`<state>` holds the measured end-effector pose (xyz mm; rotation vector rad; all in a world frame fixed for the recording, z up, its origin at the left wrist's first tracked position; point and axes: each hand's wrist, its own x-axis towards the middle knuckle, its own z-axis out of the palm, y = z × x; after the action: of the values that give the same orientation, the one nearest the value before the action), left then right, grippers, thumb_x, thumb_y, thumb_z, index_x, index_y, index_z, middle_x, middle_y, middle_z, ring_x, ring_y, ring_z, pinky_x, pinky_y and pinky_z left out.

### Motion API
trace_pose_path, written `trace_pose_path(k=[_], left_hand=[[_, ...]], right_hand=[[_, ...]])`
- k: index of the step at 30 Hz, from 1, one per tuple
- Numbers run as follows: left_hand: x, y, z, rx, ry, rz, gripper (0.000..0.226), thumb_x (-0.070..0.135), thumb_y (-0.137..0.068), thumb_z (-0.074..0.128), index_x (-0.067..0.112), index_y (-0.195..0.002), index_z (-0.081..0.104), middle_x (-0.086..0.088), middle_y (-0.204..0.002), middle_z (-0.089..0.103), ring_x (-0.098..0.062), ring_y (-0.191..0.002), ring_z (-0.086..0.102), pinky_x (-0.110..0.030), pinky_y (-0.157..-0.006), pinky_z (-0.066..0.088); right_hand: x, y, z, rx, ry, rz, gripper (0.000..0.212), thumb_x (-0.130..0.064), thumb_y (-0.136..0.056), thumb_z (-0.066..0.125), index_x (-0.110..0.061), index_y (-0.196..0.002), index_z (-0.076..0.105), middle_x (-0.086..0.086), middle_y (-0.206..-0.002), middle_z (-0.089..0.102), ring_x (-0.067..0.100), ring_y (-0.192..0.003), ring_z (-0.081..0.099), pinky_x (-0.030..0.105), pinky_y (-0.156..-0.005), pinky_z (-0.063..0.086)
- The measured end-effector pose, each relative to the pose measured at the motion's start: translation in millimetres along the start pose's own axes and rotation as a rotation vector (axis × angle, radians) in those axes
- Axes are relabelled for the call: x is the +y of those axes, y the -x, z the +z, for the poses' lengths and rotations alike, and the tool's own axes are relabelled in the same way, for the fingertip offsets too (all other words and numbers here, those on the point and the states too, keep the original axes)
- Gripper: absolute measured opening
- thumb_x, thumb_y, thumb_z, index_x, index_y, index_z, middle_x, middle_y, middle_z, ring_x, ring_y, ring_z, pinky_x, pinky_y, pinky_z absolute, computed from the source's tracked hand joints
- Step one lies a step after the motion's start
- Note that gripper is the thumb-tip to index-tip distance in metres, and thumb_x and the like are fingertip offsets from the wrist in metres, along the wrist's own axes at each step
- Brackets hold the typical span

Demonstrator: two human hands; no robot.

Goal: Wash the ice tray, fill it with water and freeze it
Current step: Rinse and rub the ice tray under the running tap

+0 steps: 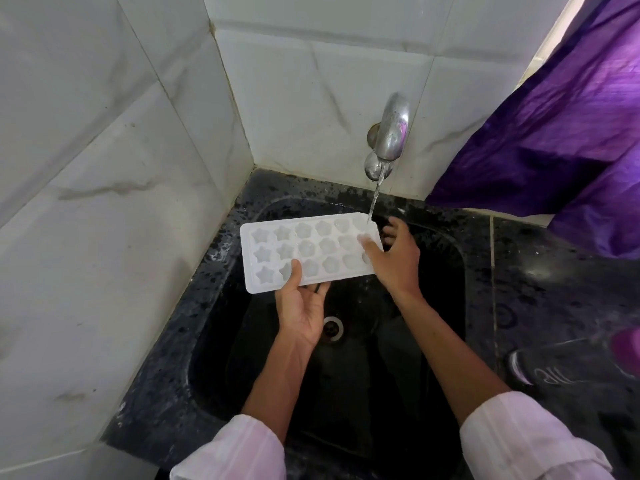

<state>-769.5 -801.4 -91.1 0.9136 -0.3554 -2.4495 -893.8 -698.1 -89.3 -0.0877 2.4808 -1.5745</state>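
Blocked at the far edge of the sink (460, 271) by the tap (391, 133) and falling water (375, 199). Closed left and far by tiled walls (121, 168). Occupied over the far-left basin by the ice tray (304, 251). Open low around the drain (335, 329). Overhung at the far-right corner of the tabletop (554, 306) by a purple curtain (554, 133).

White tray (311, 249) with star-patterned cells above the left hand (300, 311); black speckled sink (221, 271) beneath; purple cloth (554, 140) beyond the right hand (394, 258); grey-veined white tiles (104, 202) left.
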Motion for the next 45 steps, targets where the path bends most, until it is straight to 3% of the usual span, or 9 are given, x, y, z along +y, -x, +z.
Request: trace_pose_path(k=[3,6,11,16,20,26,32,37,45], left_hand=[[3,-2,2,0.002,0.006,0.018,0.057,0.013,-0.092,0.063,0.019,-0.145,0.045,-0.014,-0.136,0.062,-0.033,-0.123,0.062,-0.054,-0.092,0.055],[4,-3,2,-0.005,-0.013,0.020,0.056,0.014,-0.093,0.063,0.019,-0.146,0.044,-0.014,-0.136,0.062,-0.032,-0.121,0.063,-0.052,-0.088,0.058],[2,0,1,-0.020,-0.029,0.009,0.053,0.024,-0.095,0.061,0.019,-0.145,0.044,-0.014,-0.133,0.064,-0.032,-0.118,0.065,-0.052,-0.088,0.058],[3,2,-8,-0.098,-0.046,-0.021,0.054,0.044,-0.098,0.054,0.016,-0.143,0.047,-0.015,-0.134,0.064,-0.036,-0.122,0.062,-0.061,-0.102,0.047],[0,6,-10,-0.123,-0.033,-0.037,0.053,0.044,-0.098,0.054,0.016,-0.142,0.049,-0.016,-0.135,0.063,-0.038,-0.123,0.061,-0.062,-0.102,0.046],[-1,9,-13,-0.147,0.001,-0.022,0.052,0.042,-0.097,0.054,0.016,-0.142,0.049,-0.015,-0.135,0.063,-0.037,-0.124,0.060,-0.061,-0.103,0.046],[-1,10,-7,-0.147,0.024,-0.025,0.056,0.045,-0.097,0.054,0.014,-0.143,0.048,-0.016,-0.136,0.062,-0.037,-0.124,0.060,-0.056,-0.098,0.052],[-2,13,-10,-0.166,0.043,-0.053,0.058,0.049,-0.097,0.052,0.014,-0.143,0.048,-0.017,-0.138,0.060,-0.038,-0.126,0.059,-0.058,-0.100,0.050],[-3,14,-3,-0.163,0.070,-0.069,0.059,0.047,-0.095,0.058,0.013,-0.143,0.049,-0.017,-0.137,0.061,-0.037,-0.124,0.060,-0.057,-0.101,0.050]], right_hand=[[10,13,-7,-0.015,0.315,-0.333,0.038,-0.028,-0.090,0.066,-0.018,-0.126,0.060,-0.003,-0.130,0.051,0.016,-0.123,0.040,0.027,-0.098,0.037],[21,24,-11,-0.066,0.481,-0.465,0.031,-0.028,-0.098,0.056,-0.020,-0.127,0.064,0.002,-0.136,0.049,0.021,-0.127,0.033,0.040,-0.101,0.043],[21,33,-9,-0.078,0.504,-0.433,0.042,-0.036,-0.100,0.053,-0.030,-0.141,0.054,0.004,-0.149,0.035,0.024,-0.133,0.024,0.039,-0.101,0.031],[15,40,-10,-0.106,0.522,-0.544,0.033,-0.031,-0.099,0.056,-0.029,-0.131,0.061,0.006,-0.152,0.033,0.027,-0.137,0.024,0.043,-0.107,0.031],[12,46,-10,-0.102,0.666,-0.510,0.035,-0.033,-0.100,0.048,-0.027,-0.133,0.060,0.008,-0.155,0.029,0.029,-0.140,0.021,0.054,-0.110,0.034],[3,51,-11,-0.098,0.791,-0.538,0.043,-0.046,-0.101,0.042,-0.028,-0.137,0.055,0.006,-0.154,0.032,0.027,-0.141,0.026,0.052,-0.109,0.036],[-5,48,-10,-0.106,0.631,-0.487,0.050,-0.065,-0.089,0.051,-0.029,-0.123,0.062,0.008,-0.152,0.032,0.030,-0.137,0.021,0.053,-0.105,0.036],[-8,48,-11,-0.079,0.753,-0.529,0.065,-0.077,-0.084,0.041,-0.030,-0.125,0.061,0.007,-0.148,0.037,0.031,-0.138,0.027,0.053,-0.107,0.037],[-1,57,-6,-0.042,0.532,-0.424,0.048,-0.061,-0.088,0.058,-0.033,-0.128,0.058,0.006,-0.160,0.017,0.035,-0.137,0.024,0.052,-0.099,0.048]])
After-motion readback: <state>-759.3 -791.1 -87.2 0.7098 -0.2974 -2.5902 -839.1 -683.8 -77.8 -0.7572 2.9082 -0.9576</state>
